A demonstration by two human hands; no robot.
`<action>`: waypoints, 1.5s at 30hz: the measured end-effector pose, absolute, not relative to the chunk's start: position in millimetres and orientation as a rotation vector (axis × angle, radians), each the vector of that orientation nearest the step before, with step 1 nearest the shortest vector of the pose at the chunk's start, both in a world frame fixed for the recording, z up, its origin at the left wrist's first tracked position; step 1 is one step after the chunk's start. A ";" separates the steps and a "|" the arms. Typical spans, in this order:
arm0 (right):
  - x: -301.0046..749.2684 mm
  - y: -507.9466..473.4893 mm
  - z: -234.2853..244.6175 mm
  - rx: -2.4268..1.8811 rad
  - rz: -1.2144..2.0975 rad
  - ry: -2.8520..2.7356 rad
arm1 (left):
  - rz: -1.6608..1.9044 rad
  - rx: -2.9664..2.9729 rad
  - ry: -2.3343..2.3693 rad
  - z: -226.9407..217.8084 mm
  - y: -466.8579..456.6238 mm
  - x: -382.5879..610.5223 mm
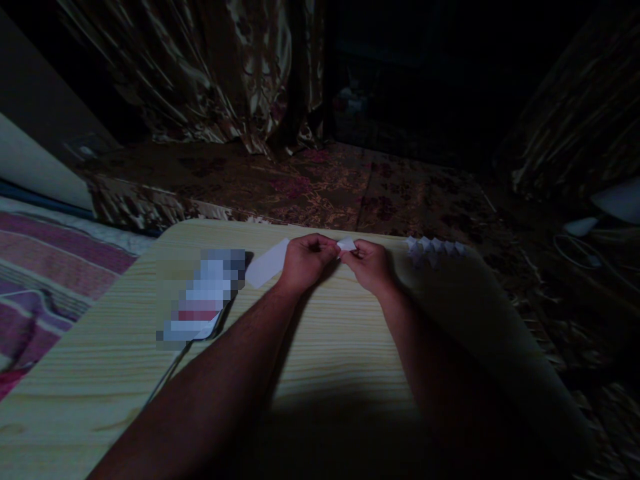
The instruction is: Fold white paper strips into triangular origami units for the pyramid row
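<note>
Between my two hands is a small folded piece of white paper (346, 245), held just above the far part of the wooden table (345, 347). My left hand (309, 261) pinches its left edge between thumb and fingers. From the other side my right hand (369, 265) grips it with the fingertips. A flat white paper strip or sheet (269, 264) lies just left of my left hand, partly behind it. Several small folded paper stars (437, 247) sit in rows near the table's far right edge. Dim light hides the fine folds.
A phone-like device (205, 293), blurred out by pixels, lies on the left with a cable (167, 375) running toward me. Striped bedding (50, 280) borders the table's left side. Beyond the far edge are a patterned cloth surface (310, 183) and curtains (260, 67). A lamp-like white object (583, 227) stands at right.
</note>
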State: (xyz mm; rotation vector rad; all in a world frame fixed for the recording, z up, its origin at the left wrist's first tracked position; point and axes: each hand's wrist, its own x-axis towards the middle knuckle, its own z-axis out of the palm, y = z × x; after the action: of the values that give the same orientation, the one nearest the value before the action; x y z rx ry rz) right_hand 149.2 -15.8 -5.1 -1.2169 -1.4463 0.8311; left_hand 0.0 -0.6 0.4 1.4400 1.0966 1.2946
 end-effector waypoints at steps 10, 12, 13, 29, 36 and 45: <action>147.8 -19.0 -1.2 -1.296 0.792 -1.455 | 1.313 1.449 1.081 -0.6 1.0 0.1; 147.9 -19.3 -0.4 -1.310 0.788 -1.465 | 1.313 1.453 1.083 -0.7 1.1 0.2; 147.9 -19.5 0.0 -1.312 0.783 -1.470 | 1.314 1.457 1.085 -0.6 1.0 0.2; 144.4 -17.8 -2.8 -1.224 0.780 -1.431 | 1.357 1.484 1.132 1.3 -1.0 0.5; 143.8 -18.3 -3.8 -1.212 0.584 -1.333 | 1.411 1.527 1.183 -2.6 1.2 1.0; 143.5 -21.3 -2.4 -1.128 0.373 -1.554 | 1.406 1.653 1.145 -3.2 0.3 1.2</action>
State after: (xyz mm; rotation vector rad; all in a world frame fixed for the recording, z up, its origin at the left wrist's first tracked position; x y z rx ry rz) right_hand 143.5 -21.3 -2.4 -1.1282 -1.5540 0.3729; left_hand 1.2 0.3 -3.2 1.6529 1.1447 1.4056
